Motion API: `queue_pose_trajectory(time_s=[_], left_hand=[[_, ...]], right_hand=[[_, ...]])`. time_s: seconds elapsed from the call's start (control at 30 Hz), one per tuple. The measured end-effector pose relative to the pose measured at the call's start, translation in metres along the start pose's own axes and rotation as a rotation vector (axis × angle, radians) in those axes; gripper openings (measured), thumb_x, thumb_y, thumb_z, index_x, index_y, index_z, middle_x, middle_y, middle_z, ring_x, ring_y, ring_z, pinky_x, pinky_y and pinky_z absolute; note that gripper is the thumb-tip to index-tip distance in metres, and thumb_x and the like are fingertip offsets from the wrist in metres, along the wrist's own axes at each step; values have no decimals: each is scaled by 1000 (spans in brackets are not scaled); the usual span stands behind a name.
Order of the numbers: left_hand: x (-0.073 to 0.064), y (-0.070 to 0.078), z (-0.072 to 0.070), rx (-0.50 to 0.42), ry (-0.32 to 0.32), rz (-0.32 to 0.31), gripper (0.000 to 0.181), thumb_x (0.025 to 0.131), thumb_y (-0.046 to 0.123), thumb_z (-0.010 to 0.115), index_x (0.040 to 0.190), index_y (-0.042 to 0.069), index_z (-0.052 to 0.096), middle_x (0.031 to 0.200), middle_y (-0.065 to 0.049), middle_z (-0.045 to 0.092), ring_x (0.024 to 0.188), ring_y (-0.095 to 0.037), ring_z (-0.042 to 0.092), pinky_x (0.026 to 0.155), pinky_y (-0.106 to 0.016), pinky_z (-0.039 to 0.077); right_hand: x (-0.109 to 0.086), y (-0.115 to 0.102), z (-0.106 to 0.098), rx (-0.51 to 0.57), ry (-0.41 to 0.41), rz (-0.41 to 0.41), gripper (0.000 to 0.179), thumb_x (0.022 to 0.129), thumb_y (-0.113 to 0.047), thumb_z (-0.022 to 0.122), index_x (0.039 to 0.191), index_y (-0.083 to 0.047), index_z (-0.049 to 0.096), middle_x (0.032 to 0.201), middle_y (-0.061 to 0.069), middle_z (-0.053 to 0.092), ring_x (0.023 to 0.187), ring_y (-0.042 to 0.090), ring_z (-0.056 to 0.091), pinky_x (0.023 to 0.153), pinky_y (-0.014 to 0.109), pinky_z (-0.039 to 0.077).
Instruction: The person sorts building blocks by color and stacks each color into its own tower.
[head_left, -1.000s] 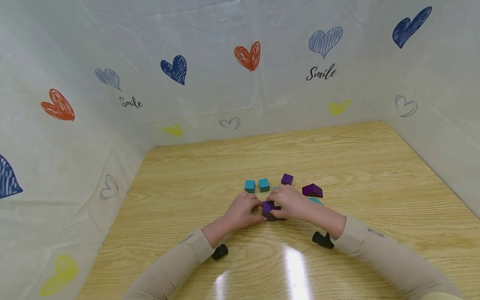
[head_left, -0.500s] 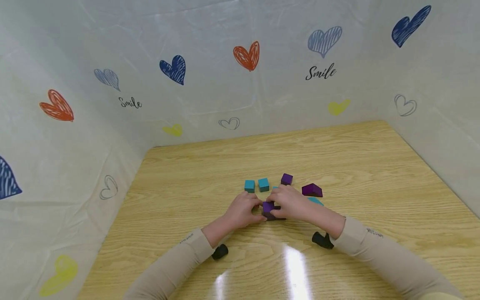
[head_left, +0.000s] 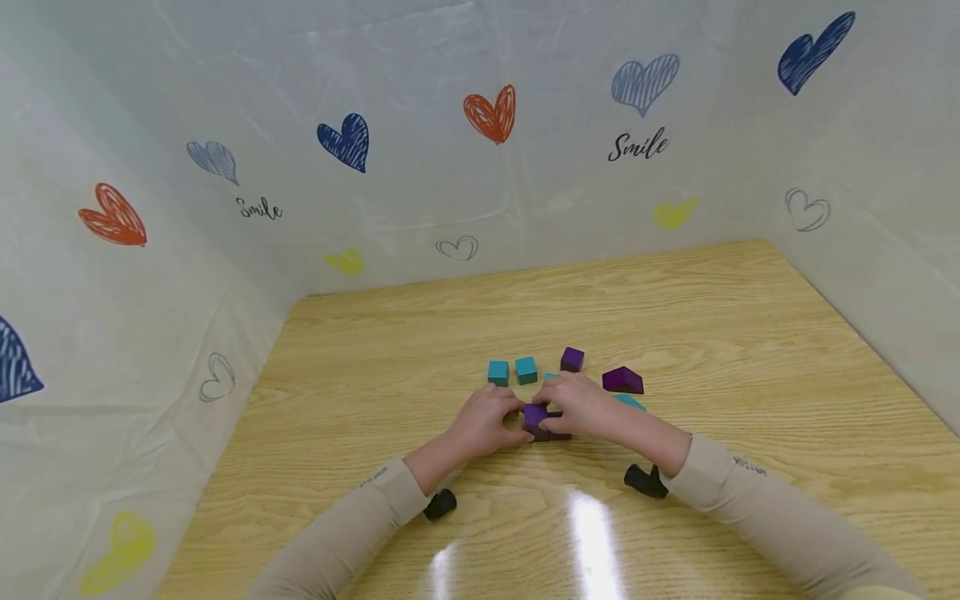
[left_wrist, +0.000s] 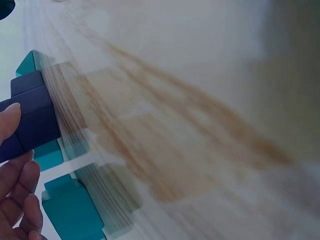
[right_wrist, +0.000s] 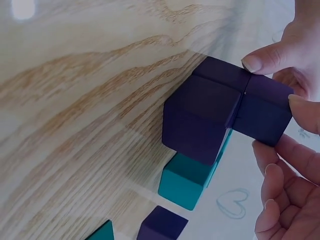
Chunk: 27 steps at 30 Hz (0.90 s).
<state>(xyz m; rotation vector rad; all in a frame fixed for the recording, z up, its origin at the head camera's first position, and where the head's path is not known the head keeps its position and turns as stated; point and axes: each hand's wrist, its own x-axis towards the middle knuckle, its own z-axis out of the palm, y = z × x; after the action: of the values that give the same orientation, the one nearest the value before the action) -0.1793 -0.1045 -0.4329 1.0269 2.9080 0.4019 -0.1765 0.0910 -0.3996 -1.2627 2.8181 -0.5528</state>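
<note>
Head view: a purple block stack (head_left: 534, 430) stands on the wooden table (head_left: 397, 342) between the left hand (head_left: 487, 423) and right hand (head_left: 587, 407). Behind the stack and slightly left sit 2 cyan cubes (head_left: 498, 372); behind and right are 1 purple cube (head_left: 572, 359) and 1 purple prism (head_left: 622, 381).

Left wrist view: the left thumb and curled fingers pinch the stack.

Right wrist view: the right thumb and fingertips pinch the stack's top cube (right_wrist: 264, 116).
</note>
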Motion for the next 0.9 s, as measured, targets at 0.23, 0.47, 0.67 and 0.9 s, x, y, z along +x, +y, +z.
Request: queue_pose_trajectory(time_s=[0.23,0.47,0.67,0.9], left_hand=[[0,0,0,1,-10,-14,40,76,41,73,101,11,70,94,3,65,76,-10,44,67,-21,34],[-1,0,0,-20,-49,-69,43,76,42,72,105,12,68,96,3,64,78,-10,44,68,-22,35],[-1,0,0,-21,-61,-77,45,76,43,72,108,12,68,93,3,62,77,-10,42,68,-21,35],[1,0,-1,1,-60,-54,46,76,43,71,109,11,67,91,3,62,76,-9,42,67,-21,35]], right_hand=[[0,10,-14,86,17,133,30,82,-23,68,103,-1,67,96,9,66,84,22,58,72,32,47],[5,46,-35,145,137,293,31,84,-13,65,109,5,63,102,18,65,90,31,58,75,40,47],[7,71,-29,129,112,371,37,82,-15,68,112,7,61,104,21,64,95,35,57,80,45,47],[14,83,-11,0,10,417,42,79,-21,71,111,5,63,100,18,66,91,34,59,76,42,48]])
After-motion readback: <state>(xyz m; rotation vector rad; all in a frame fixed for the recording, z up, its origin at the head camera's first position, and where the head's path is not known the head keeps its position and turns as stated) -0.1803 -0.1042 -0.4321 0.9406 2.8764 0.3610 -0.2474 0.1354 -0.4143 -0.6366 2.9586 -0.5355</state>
